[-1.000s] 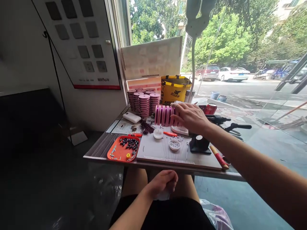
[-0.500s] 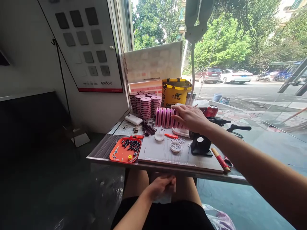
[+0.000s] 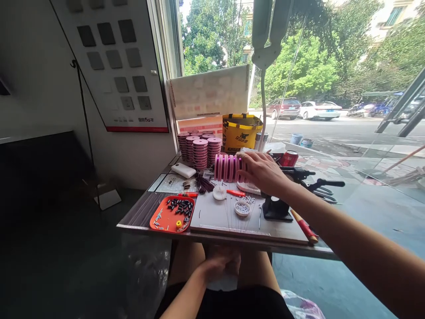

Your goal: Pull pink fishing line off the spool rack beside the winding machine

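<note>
My right hand (image 3: pixel 260 170) reaches over the table with its fingers curved over the right end of a row of pink spools (image 3: pixel 226 168). The row lies sideways by a black stand (image 3: pixel 277 212), clamped or mounted there; the hand covers the join. Fine threads run from below the spools across a pale board (image 3: pixel 212 219) to its front edge. Below the table edge, over my lap, my left hand (image 3: pixel 221 260) is closed in a fist; what it holds, if anything, is hidden. A small dish of white beads (image 3: pixel 242 208) and a round white disc (image 3: pixel 219 192) lie beneath the spools.
An orange tray (image 3: pixel 162 226) of small black and silvery parts sits at the left. Behind stand stacked pink spools (image 3: pixel 200 155) and a yellow bag (image 3: pixel 239 137). A red can (image 3: pixel 289 158) and a wooden-ended stick (image 3: pixel 303 227) are at the right. Glass fronts the street.
The view has tilted up slightly, so the table sits lower in the picture. My right hand stays on the spools. The left fist remains at my lap, a bit more blurred.
</note>
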The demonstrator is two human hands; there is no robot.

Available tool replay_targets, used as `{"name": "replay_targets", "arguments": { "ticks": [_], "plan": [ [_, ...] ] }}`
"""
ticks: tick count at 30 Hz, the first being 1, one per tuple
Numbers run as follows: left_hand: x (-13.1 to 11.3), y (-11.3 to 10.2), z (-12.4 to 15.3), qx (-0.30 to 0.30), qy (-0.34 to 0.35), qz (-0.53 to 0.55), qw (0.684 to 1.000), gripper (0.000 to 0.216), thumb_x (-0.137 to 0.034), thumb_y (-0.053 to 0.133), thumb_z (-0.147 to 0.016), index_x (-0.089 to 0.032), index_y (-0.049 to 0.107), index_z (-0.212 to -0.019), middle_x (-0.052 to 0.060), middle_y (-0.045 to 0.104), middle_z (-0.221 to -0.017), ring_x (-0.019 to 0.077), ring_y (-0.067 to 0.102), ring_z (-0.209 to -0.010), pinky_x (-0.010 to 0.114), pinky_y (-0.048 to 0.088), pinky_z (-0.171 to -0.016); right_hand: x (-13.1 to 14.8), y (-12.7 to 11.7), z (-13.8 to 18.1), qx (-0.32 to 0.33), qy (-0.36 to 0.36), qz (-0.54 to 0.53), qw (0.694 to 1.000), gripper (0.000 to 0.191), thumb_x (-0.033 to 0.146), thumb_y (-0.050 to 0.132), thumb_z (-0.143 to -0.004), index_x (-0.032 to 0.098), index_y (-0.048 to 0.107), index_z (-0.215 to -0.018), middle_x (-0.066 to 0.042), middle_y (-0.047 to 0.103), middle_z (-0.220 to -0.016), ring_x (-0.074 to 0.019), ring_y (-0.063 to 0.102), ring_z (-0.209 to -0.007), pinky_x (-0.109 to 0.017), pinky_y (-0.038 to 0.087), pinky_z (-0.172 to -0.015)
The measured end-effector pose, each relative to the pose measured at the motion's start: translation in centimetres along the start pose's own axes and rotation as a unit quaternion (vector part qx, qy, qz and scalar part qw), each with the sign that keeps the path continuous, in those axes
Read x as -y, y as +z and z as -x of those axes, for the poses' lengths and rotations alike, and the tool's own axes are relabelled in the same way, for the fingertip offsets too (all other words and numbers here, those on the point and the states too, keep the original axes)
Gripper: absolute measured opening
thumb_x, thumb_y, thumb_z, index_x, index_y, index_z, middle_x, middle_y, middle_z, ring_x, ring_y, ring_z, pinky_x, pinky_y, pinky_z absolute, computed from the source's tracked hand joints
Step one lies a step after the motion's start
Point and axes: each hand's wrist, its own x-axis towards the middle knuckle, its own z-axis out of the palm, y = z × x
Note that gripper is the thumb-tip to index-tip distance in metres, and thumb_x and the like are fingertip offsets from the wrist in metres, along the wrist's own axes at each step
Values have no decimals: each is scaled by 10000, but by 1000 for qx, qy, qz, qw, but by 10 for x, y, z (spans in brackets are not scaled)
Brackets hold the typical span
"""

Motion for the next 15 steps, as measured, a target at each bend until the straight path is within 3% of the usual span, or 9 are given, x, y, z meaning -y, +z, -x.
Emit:
{"name": "replay_targets", "arguments": {
  "ticks": [4,6,8,11,13,15],
  "plan": [
    [0,-4,0,-2,31,-55,998,413,-462,531,-829,-178,449,-541,-88,389,-485,81,345,-415,234,311,-455,1,-6,0,-9,-13,-19,1000,449,392,438,-891,156,444,-1273,-96,507,-1269,-250,450,-1148,-375,357,-971],
    [1,-7,0,-6,36,-84,996,427,-499,512,-825,-179,459,-547,-83,400,-488,84,335,-417,237,298,-457,-6,-13,8,-32,15,-25,999,454,413,450,-883,188,432,-1277,-58,490,-1294,-200,432,-1179,-309,346,-995],
    [4,-11,-2,-12,38,-105,994,431,-518,502,-821,-178,473,-557,-75,420,-498,88,340,-428,240,288,-463,-18,-21,27,-84,100,-19,991,456,431,379,-902,182,399,-1284,-67,502,-1273,-185,450,-1157,-307,383,-961],
    [10,-20,-6,-14,33,-121,992,469,-565,495,-802,-178,479,-537,-77,413,-470,88,329,-418,241,269,-453,-39,-25,68,-161,280,26,946,477,429,250,-905,110,443,-1203,-159,570,-1125,-286,498,-1050,-448,438,-833],
    [13,-25,-9,-20,23,-122,992,467,-559,509,-798,-177,484,-531,-77,423,-466,87,346,-416,240,289,-453,-49,-22,91,-155,344,63,924,498,463,284,-860,106,538,-1098,-186,587,-1074,-363,474,-1044,-535,402,-815],
    [13,-28,-10,-35,7,-115,993,420,-495,532,-818,-171,499,-551,-69,463,-501,90,402,-442,244,342,-479,-55,-15,102,-114,358,90,923,504,484,349,-805,109,595,-1034,-177,598,-1058,-382,442,-1083,-553,346,-882]
  ]
}}
